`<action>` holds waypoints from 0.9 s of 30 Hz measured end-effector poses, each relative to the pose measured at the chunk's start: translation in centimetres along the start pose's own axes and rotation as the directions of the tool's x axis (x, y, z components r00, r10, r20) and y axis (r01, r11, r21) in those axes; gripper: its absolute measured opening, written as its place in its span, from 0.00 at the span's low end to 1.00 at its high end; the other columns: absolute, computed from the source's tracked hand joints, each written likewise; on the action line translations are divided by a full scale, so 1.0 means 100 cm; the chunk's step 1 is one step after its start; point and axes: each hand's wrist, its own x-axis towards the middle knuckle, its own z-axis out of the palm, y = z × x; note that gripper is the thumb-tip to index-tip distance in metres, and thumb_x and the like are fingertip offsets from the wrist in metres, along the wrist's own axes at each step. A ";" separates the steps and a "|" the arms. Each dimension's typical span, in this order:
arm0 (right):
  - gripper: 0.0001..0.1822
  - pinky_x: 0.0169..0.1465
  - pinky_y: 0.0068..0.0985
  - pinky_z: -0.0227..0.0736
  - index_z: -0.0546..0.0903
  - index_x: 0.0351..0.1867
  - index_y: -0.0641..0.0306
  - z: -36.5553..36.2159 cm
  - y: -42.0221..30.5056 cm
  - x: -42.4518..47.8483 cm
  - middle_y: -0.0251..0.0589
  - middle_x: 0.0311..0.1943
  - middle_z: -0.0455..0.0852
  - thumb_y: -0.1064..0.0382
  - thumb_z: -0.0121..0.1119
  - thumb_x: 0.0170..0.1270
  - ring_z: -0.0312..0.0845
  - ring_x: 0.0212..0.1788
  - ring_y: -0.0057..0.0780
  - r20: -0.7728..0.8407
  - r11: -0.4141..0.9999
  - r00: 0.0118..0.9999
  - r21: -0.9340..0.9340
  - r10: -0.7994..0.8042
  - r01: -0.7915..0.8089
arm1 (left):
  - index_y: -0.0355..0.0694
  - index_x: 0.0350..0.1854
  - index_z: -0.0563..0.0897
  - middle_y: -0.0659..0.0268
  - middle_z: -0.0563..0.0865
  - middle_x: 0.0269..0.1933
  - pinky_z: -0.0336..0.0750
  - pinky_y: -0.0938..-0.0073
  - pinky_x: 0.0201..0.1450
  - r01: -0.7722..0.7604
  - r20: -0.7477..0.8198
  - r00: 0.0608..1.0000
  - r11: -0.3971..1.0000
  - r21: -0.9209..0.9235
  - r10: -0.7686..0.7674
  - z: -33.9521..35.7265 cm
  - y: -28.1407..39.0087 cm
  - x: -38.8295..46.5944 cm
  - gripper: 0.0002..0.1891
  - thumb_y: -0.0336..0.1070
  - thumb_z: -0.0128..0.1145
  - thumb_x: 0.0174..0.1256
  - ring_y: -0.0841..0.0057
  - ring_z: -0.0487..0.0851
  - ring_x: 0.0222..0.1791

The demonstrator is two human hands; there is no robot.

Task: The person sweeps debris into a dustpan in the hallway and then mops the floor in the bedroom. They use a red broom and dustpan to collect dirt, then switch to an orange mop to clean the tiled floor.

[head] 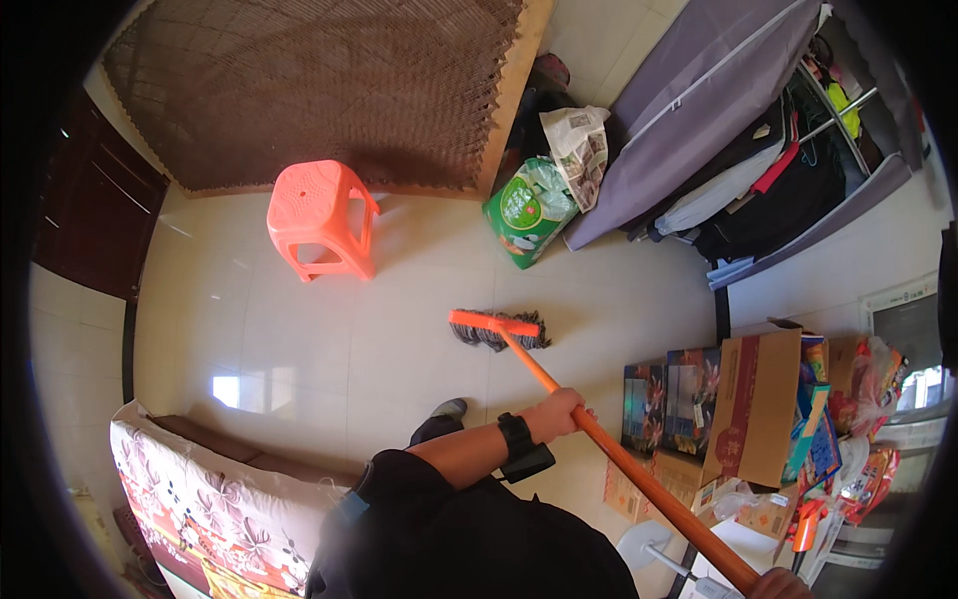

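My left hand (557, 414) is closed around the orange wood-toned handle (651, 479) of a mop, partway along it. A black band circles that wrist. At the handle's upper end, by the lower right rim of the view, my right hand (780, 584) grips the pole and is partly cut off. The mop's orange plastic head (494, 322) rests on the tiled floor ahead of me, with dark grey strands (535, 341) spread beneath it. One shoe (449, 409) shows near my left forearm.
A coral plastic stool (322, 217) stands before a leaning woven bed base (322, 97). Beyond the mop sit a green bag (528, 213) and a cloth wardrobe (673, 112). Cardboard boxes (752, 404) are stacked right; a floral-covered bed (224, 487) lies lower left.
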 end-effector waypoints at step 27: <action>0.04 0.39 0.38 0.72 0.74 0.18 0.74 0.101 0.286 -0.030 0.45 0.19 0.76 0.77 0.51 0.48 0.73 0.23 0.40 0.192 0.921 0.904 -0.154 0.382 -0.357 | 0.35 0.37 0.69 0.55 0.74 0.30 0.76 0.63 0.28 -0.449 -0.074 0.871 0.849 0.278 0.485 -0.112 0.294 0.124 0.07 0.28 0.52 0.59 0.64 0.77 0.27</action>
